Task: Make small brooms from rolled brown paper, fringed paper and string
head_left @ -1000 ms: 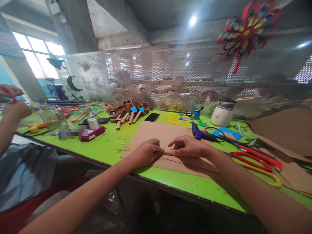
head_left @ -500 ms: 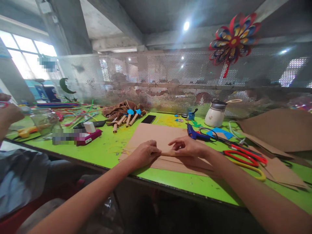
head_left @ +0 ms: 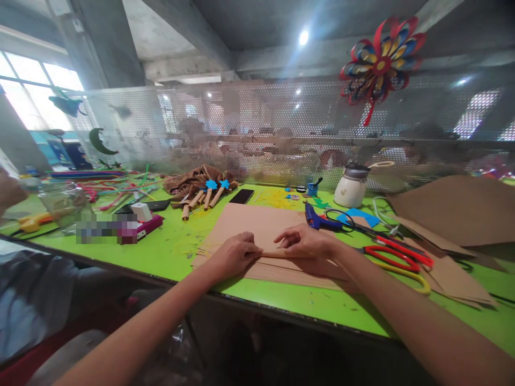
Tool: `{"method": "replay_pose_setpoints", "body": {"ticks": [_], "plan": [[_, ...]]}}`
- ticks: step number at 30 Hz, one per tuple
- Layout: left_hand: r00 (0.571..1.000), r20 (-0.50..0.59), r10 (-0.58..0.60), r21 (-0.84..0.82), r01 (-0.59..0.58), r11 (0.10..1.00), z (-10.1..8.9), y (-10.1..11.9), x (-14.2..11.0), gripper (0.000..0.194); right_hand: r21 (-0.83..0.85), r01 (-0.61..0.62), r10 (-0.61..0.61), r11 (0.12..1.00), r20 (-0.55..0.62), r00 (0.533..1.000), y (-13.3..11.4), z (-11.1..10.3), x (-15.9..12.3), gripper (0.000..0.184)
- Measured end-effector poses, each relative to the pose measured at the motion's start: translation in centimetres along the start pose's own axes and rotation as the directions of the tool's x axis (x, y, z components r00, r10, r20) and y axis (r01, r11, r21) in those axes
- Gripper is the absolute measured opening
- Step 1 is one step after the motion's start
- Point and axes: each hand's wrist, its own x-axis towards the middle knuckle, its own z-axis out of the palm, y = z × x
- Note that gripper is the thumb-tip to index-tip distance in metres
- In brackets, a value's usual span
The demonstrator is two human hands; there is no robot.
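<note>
Paper roll (head_left: 274, 253) spans the gap between both hands (head_left: 232, 255) (head_left: 308, 242).

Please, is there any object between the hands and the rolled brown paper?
Nothing visible stands in the way: the left hand and the right hand both touch the rolled brown paper. The blue glue gun lies beyond the right hand, not between.

Paper sheets (head_left: 257, 219) lie on the table (head_left: 161, 262), phone (head_left: 242, 197) behind, scissors (head_left: 413, 265) to the right
</note>
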Motion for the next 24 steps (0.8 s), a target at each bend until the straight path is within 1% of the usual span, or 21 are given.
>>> {"method": "replay_pose_setpoints", "body": {"ticks": [4, 8, 13, 16, 18, 20, 21, 22, 23, 24], "plan": [[1.000, 0.001, 0.007, -0.005, -0.007, 1.000, 0.0, 0.0, -0.1, 0.024, -0.130, 0.031, -0.033, 0.991, -0.017, 0.999, 0.8, -0.3, 0.2, 0.042], [1.000, -0.011, 0.013, -0.029, -0.013, 1.000, 0.0, 0.0, 0.0, 0.023, -0.199, 0.032, -0.041, 0.980, -0.039, 0.998, 1.2, -0.8, -0.1, 0.037], [1.000, -0.002, 0.007, -0.018, -0.007, 1.000, 0.0, 0.1, 0.1, 0.023, -0.265, 0.004, -0.024, 0.964, -0.073, 0.997, 1.0, -1.3, -0.8, 0.028], [1.000, -0.002, -0.006, -0.006, 0.006, 1.000, 0.1, 0.0, 0.2, 0.023, -0.344, -0.021, -0.018, 0.939, -0.109, 0.994, 0.7, -0.9, -1.6, 0.022], [1.000, -0.009, -0.008, -0.006, 0.008, 1.000, 0.3, 0.0, 0.3, 0.023, -0.483, -0.009, -0.090, 0.875, -0.181, 0.979, 0.3, -0.1, -2.3, 0.019], [1.000, -0.014, -0.016, -0.011, 0.015, 1.000, 0.4, 0.0, 0.3, 0.023, -0.658, 0.046, -0.258, 0.751, -0.228, 0.939, -0.3, 1.2, -3.0, 0.018], [1.000, -0.014, -0.024, -0.012, 0.024, 1.000, 0.4, 0.0, 0.4, 0.023, -0.736, 0.088, -0.339, 0.671, -0.200, 0.919, -0.5, 2.0, -3.3, 0.016], [0.999, -0.012, -0.034, -0.013, 0.033, 0.999, 0.4, 0.1, 0.4, 0.024, -0.799, 0.112, -0.395, 0.591, -0.165, 0.904, -0.8, 2.9, -3.5, 0.015], [0.999, -0.008, -0.042, -0.013, 0.042, 0.999, 0.3, 0.1, 0.4, 0.024, -0.847, 0.123, -0.429, 0.518, -0.133, 0.894, -1.0, 3.8, -3.5, 0.014], [0.999, -0.004, -0.049, -0.016, 0.049, 0.999, 0.2, 0.2, 0.4, 0.025, -0.874, 0.113, -0.443, 0.473, -0.125, 0.888, -1.1, 4.6, -3.5, 0.015]]}}
